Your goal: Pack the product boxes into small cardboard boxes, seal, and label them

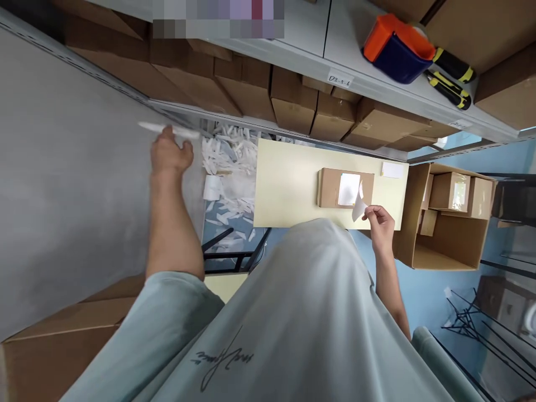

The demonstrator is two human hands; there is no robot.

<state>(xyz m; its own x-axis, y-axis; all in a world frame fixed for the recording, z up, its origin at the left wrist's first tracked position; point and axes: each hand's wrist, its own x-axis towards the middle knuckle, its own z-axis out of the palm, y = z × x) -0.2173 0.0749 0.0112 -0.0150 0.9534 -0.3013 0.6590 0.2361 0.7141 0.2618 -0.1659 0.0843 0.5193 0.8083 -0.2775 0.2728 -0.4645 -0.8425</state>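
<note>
Lying flat, the box (330, 188) runs left to right.

At centre right of the frame, matt brown cardboard forms the box (328, 188), its label (348, 191) and the curling slip (359, 210) are white paper, and the worktop (288, 184) looks smooth. Higher up, the shelf (312, 67) resembles smooth grey metal; below, the shirt (314, 312) is soft, matt cloth.

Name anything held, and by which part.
Right hand: white paper, pinched by its right edge. At the left hand, a blurred white strip; whether it is held cannot be told.
</note>
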